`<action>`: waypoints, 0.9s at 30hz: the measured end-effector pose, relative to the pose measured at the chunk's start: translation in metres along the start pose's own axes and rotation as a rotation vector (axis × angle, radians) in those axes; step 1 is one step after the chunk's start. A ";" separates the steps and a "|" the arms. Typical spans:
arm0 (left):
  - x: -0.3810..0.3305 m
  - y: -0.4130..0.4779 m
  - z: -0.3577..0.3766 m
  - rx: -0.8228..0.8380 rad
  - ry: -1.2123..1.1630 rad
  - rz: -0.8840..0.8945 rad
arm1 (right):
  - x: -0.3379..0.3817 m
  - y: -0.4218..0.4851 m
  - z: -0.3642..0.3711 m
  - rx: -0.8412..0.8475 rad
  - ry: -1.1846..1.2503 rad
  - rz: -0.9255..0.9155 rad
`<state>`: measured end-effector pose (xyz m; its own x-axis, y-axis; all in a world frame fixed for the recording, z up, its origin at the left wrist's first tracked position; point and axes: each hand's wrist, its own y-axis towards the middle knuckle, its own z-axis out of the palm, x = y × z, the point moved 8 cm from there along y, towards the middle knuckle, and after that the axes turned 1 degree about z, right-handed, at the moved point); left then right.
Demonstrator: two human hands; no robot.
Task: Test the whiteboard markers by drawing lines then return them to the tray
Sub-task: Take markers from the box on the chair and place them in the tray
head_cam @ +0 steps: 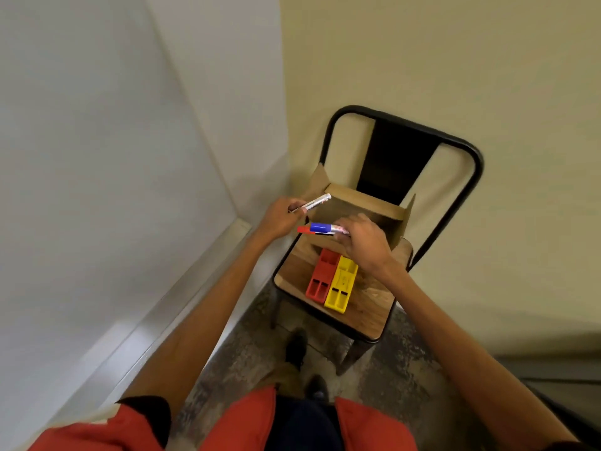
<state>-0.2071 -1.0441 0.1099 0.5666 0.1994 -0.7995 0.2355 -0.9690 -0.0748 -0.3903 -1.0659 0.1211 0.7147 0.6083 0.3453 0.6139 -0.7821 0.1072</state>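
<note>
Left hand (283,219): a white-barrelled marker (317,201) is pinched, tilted up;
Right hand (364,242): bundled markers (320,228) are gripped, blue, red and black caps pointed toward the left hand;
Trays: red tray (320,278) and yellow tray (340,288) are set touching, just below the right hand

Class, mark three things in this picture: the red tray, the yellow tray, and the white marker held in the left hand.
red tray (322,275), head view, middle of its top face.
yellow tray (341,283), head view, middle of its top face.
white marker (317,200), head view, on its bare barrel.
</note>
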 end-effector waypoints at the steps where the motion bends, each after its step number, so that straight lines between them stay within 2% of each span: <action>1: 0.010 -0.014 -0.010 -0.051 -0.007 -0.034 | 0.011 -0.002 0.001 -0.007 0.008 -0.030; 7: 0.078 -0.113 -0.060 -0.306 -0.026 -0.219 | 0.074 -0.010 0.028 0.059 0.076 -0.163; 18: 0.180 -0.277 -0.102 -0.533 -0.006 -0.500 | 0.219 -0.029 0.103 0.259 0.205 -0.425; 27: 0.258 -0.439 -0.147 -0.786 0.004 -0.667 | 0.348 -0.068 0.176 0.398 0.241 -0.531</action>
<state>-0.0483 -0.5458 0.0243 0.1339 0.6637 -0.7359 0.9520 -0.2924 -0.0905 -0.1246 -0.7770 0.0698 0.2182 0.8114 0.5423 0.9680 -0.2507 -0.0145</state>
